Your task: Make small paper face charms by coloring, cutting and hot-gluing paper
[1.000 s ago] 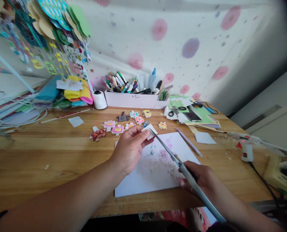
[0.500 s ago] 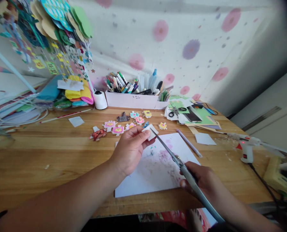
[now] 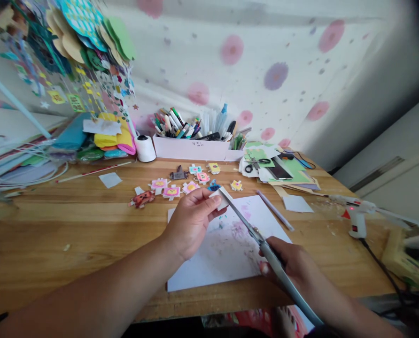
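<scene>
Between thumb and fingers, my left hand point(image 3: 195, 217) pinches a small white piece of paper point(image 3: 221, 199). Large grey-handled scissors point(image 3: 253, 231) are gripped in my right hand point(image 3: 292, 263), their blades pointing up and left with the tip at the paper's upper edge. Whether the blades are parted is hard to make out. Under both hands lies a white sheet point(image 3: 209, 263) smudged with pink and purple marks. Just beyond my left fingers, several small coloured paper figures point(image 3: 171, 191) are spread over the wooden table point(image 3: 89, 244).
A white box point(image 3: 191, 147) of pens stands at the back beside a spool of white thread point(image 3: 146, 149). Black scissors point(image 3: 258, 164) and a phone point(image 3: 279, 169) lie on papers. A lit glue gun point(image 3: 355, 213) with its cord is at the right. A purple stick point(image 3: 275, 210) borders the sheet.
The white piece is tilted slightly differently in my left hand, and the scissors' tip stays at its edge. The whole view has shifted a little.
</scene>
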Tool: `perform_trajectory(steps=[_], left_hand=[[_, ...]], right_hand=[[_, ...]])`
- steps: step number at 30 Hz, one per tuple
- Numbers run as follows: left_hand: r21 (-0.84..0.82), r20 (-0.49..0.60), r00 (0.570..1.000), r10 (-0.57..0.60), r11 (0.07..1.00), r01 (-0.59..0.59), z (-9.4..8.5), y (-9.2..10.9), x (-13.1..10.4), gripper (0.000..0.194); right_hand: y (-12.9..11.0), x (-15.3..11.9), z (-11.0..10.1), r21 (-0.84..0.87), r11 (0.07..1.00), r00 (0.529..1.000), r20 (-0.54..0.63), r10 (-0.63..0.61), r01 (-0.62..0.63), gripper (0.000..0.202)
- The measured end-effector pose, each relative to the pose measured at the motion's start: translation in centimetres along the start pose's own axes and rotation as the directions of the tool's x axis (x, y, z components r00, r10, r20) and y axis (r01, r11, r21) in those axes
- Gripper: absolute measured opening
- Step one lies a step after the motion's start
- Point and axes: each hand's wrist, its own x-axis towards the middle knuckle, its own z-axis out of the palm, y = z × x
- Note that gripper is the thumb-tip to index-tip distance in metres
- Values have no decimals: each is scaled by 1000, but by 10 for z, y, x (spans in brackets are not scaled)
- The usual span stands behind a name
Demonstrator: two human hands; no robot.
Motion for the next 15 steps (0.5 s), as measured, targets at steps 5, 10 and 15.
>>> perform_trajectory(steps=[5,10,15], left_hand=[[24,-6,1000,-3,1000,3,-3,-7,2,16],[30,-2,1000,-20,999,20,-4,-18,1,18],[-12,-19,992,-122,992,122,-5,-29,0,22]], right_hand=[[1,-1,8,42,999,1000,-13,22,-21,30],[3,-8,18,137,989,998,-20,67,-64,36],[4,-14,25,304,942,990,32,141,-144,41]])
